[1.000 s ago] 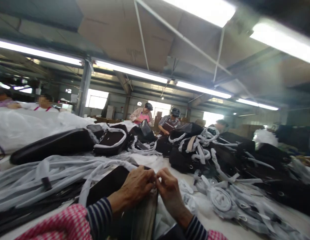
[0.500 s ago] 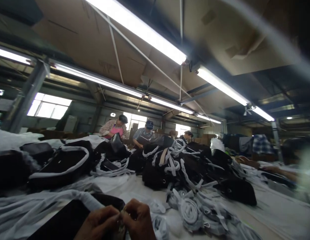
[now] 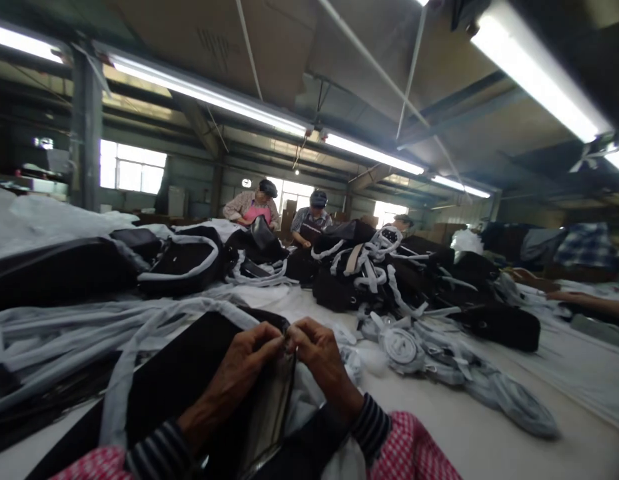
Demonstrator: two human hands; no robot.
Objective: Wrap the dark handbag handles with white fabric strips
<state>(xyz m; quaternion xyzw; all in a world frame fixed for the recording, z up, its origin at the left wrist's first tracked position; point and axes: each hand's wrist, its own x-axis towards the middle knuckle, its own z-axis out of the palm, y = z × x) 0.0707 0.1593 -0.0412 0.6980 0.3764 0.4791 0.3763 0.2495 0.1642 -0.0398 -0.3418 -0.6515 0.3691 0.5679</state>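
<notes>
A black bag (image 3: 184, 363) lies tilted in front of me, with a long wrapped strap (image 3: 122, 393) over its side. Its opening (image 3: 269, 407) runs toward me, edged by what looks like a zipper. At the far end of that opening, my left hand (image 3: 239, 370) pinches the bag's edge between thumb and forefinger. My right hand (image 3: 322, 353) grips the same corner from the other side, its fingertips almost touching the left ones. Whatever small part lies between the fingertips is too hidden to make out.
Black bags with white-wrapped straps (image 3: 339, 287) are heaped across the table. Rolled, wrapped straps (image 3: 402, 350) lie to the right. Two co-workers (image 3: 312, 220) stand behind the heap, another partly hidden. A person's arm (image 3: 589, 301) reaches in at the far right.
My view has tipped downward and levelled, so the hands, sleeves and bag show higher and more fully. Both hands stay pinched together at the bag's corner.
</notes>
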